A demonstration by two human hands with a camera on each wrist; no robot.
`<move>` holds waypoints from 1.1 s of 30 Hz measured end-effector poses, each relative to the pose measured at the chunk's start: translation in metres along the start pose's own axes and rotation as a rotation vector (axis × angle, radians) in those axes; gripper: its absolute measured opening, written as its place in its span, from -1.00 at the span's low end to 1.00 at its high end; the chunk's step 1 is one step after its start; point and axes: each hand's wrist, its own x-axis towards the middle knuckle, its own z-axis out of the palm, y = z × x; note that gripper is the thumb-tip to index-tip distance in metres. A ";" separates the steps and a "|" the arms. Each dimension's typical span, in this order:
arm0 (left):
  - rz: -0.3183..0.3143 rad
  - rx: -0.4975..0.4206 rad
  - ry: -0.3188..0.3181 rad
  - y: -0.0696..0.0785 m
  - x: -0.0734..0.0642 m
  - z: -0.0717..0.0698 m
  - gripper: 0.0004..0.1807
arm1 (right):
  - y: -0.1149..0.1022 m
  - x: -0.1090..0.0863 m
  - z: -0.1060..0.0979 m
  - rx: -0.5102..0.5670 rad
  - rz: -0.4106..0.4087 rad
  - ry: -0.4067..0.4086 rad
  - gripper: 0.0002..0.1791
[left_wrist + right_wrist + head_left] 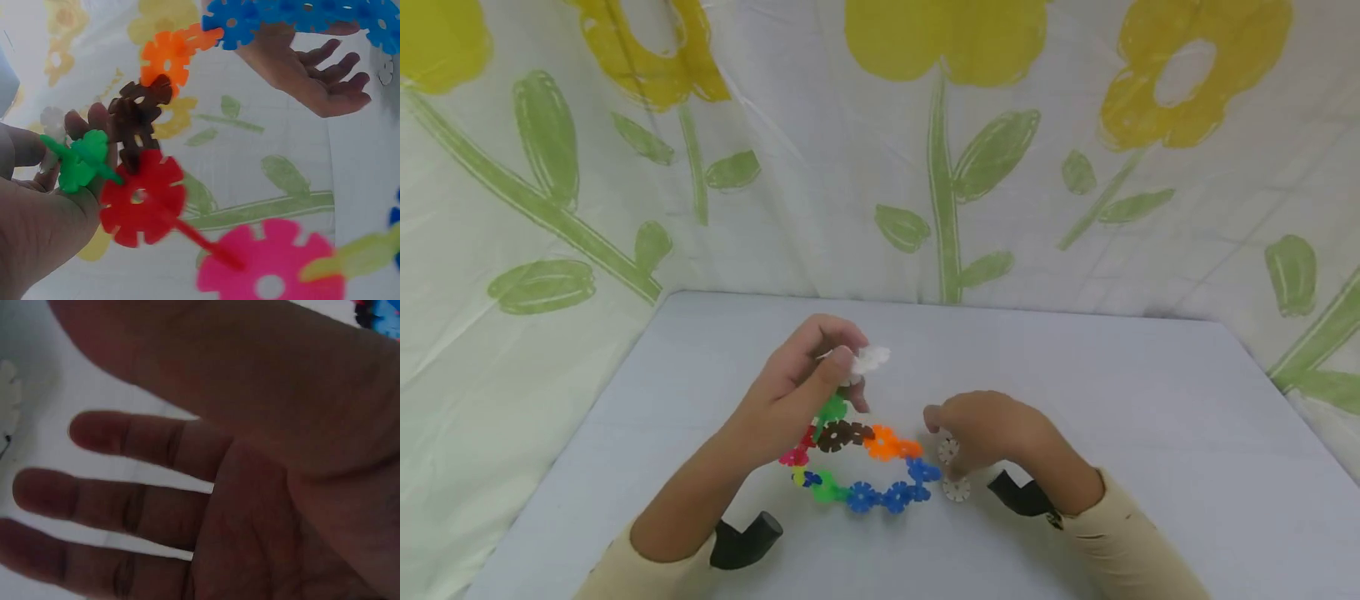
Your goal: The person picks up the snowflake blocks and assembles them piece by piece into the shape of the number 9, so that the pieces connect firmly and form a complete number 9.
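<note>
My left hand (790, 387) pinches white notched snowflake discs (871, 359) between thumb and fingers, raised over the table. Just below it, a green disc (83, 162) stands beside the palm, joined near a red disc (142, 200). A loop of interlocked discs continues with brown (832, 436), orange (882, 442), blue (862, 497), light green (823, 487) and pink (270, 259) pieces. To the loop's right, my right hand (988, 425) hovers with fingers loosely extended and nothing in its grasp. Two loose white discs (957, 489) lie under its thumb side, partly covered.
A pale table (1112, 375) carries the pieces. Behind it hangs a white curtain (820, 167) printed with yellow flowers and green leaves. Black wrist mounts (747, 540) stick out below both forearms, close to the tabletop.
</note>
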 end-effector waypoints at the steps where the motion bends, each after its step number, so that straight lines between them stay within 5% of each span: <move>1: -0.007 0.004 0.009 0.000 0.000 0.000 -0.82 | -0.002 0.003 0.005 -0.055 0.066 -0.025 -0.41; 5: -0.021 0.020 0.026 0.000 0.001 0.000 -0.84 | -0.006 0.014 0.017 -0.155 0.154 -0.036 -0.26; 12: -0.138 -0.013 0.033 0.004 0.001 0.002 -0.64 | -0.009 0.019 0.018 -0.115 0.141 -0.117 -0.59; 20: -0.144 0.052 0.018 0.003 0.001 0.002 -0.60 | -0.017 0.018 0.021 -0.145 0.159 -0.147 -0.41; 28: -0.190 0.093 -0.005 0.000 0.002 -0.001 -0.70 | -0.027 0.009 0.022 -0.210 0.107 -0.090 -0.63; 33: -0.222 0.117 0.010 -0.003 0.002 -0.004 -0.70 | -0.020 0.011 0.020 -0.119 0.087 -0.120 -0.67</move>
